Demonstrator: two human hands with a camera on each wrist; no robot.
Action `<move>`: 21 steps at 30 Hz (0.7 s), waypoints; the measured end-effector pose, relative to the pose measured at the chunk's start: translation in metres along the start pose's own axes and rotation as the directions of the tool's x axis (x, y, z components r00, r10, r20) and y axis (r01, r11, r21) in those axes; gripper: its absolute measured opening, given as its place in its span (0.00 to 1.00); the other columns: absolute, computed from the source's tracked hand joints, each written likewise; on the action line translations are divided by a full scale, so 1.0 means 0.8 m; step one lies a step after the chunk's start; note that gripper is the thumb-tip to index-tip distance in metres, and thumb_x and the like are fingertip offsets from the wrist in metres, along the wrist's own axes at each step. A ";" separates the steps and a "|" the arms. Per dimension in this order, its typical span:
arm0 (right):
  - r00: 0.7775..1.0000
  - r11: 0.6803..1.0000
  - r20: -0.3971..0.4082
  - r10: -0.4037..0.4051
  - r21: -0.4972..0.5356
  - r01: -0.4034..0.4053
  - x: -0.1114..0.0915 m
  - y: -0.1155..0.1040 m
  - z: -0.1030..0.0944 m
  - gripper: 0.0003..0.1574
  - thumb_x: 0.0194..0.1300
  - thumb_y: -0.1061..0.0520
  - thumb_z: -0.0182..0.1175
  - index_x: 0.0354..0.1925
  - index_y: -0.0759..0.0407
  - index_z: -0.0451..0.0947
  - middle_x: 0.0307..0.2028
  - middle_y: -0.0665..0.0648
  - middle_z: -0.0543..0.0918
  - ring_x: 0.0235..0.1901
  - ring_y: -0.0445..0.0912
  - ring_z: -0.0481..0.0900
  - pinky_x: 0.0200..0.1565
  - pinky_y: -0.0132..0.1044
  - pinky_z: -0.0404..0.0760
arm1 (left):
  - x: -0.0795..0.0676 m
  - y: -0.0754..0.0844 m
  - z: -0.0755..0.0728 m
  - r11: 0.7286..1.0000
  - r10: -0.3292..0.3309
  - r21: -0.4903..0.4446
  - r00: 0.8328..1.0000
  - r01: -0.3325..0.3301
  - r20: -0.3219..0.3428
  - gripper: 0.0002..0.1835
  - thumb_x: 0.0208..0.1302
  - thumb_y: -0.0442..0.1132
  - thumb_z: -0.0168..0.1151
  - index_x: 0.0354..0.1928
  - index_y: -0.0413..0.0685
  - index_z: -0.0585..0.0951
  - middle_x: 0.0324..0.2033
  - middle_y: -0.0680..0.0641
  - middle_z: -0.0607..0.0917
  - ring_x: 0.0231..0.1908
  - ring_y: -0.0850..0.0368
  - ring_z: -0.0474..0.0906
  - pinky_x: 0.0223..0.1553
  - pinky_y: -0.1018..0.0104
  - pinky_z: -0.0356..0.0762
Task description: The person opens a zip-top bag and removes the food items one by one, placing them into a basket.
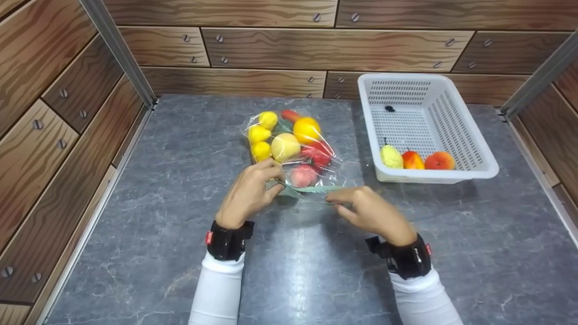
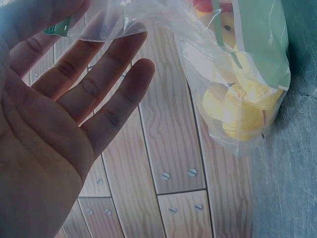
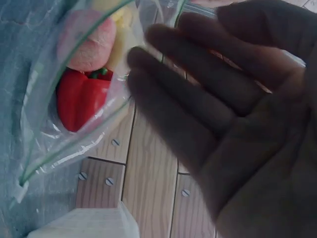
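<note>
A clear zip bag (image 1: 324, 188) with green edging lies on the table, its mouth toward me and partly spread. Inside are several yellow lemon-like fruits (image 1: 258, 134), an orange (image 1: 306, 130), a pale yellow round fruit (image 1: 285, 147), a pinkish peach (image 1: 303, 175) and a red bell pepper (image 3: 81, 99). My left hand (image 1: 250, 192) pinches the bag's mouth at its left between thumb and forefinger, the other fingers loosely extended. At the right, my right hand (image 1: 375, 212) holds the mouth's near edge by thumb and fingertips; its remaining fingers stretch out beside the bag.
A white perforated basket (image 1: 487, 170) stands at the back right. In its near end sit a green-yellow pear (image 1: 391, 156), a red-yellow fruit (image 1: 412, 160) and a peach (image 1: 439, 160); a small black item (image 1: 389, 109) lies farther back. Wood-patterned walls (image 1: 271, 47) enclose the grey table (image 1: 180, 234).
</note>
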State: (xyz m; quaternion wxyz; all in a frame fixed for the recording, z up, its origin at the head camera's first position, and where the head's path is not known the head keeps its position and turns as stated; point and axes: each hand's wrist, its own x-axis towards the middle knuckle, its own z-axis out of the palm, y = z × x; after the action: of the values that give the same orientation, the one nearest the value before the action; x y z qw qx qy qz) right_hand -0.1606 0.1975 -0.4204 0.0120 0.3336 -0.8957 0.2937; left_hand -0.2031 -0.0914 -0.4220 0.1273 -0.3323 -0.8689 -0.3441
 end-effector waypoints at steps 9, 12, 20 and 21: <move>1.000 1.000 -0.010 0.025 -0.012 -0.025 0.022 0.005 0.030 0.28 0.65 0.73 0.55 0.62 0.65 0.80 0.56 0.66 0.85 0.54 0.60 0.84 0.58 0.54 0.82 | 0.002 0.003 -0.001 1.000 0.016 -0.010 1.000 -0.016 -0.014 0.07 0.57 0.29 0.74 0.34 0.47 0.86 0.40 0.50 0.85 0.42 0.53 0.83 0.48 0.62 0.83; 0.996 0.999 -0.083 0.007 -0.042 -0.011 0.033 0.008 0.046 0.23 0.64 0.71 0.56 0.57 0.64 0.82 0.50 0.67 0.86 0.49 0.60 0.85 0.53 0.54 0.84 | 0.002 0.003 -0.002 1.000 0.020 -0.009 1.000 -0.020 -0.016 0.07 0.57 0.28 0.74 0.34 0.47 0.86 0.40 0.50 0.85 0.42 0.53 0.83 0.47 0.62 0.84; 0.967 0.997 -0.255 -0.021 -0.072 0.002 0.056 0.020 0.080 0.27 0.63 0.68 0.65 0.61 0.61 0.82 0.66 0.64 0.79 0.62 0.60 0.79 0.63 0.52 0.79 | 0.001 0.004 0.002 1.000 0.017 -0.017 1.000 -0.018 -0.019 0.08 0.57 0.28 0.74 0.35 0.48 0.86 0.40 0.52 0.84 0.42 0.55 0.82 0.46 0.63 0.83; 0.964 0.997 -0.266 -0.023 -0.075 0.003 0.058 0.021 0.083 0.29 0.62 0.67 0.67 0.62 0.61 0.81 0.66 0.64 0.78 0.63 0.60 0.79 0.63 0.51 0.78 | 0.000 0.004 0.002 1.000 0.016 -0.017 1.000 -0.016 -0.019 0.08 0.57 0.28 0.74 0.35 0.48 0.86 0.40 0.52 0.84 0.41 0.55 0.82 0.46 0.63 0.83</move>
State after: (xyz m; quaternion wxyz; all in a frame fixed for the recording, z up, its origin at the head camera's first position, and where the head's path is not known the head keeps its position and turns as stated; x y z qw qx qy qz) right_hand -0.1955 0.1447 -0.4743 0.1468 0.2962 -0.8940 0.3023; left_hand -0.2012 -0.0882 -0.4216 0.1353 -0.3370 -0.8619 -0.3538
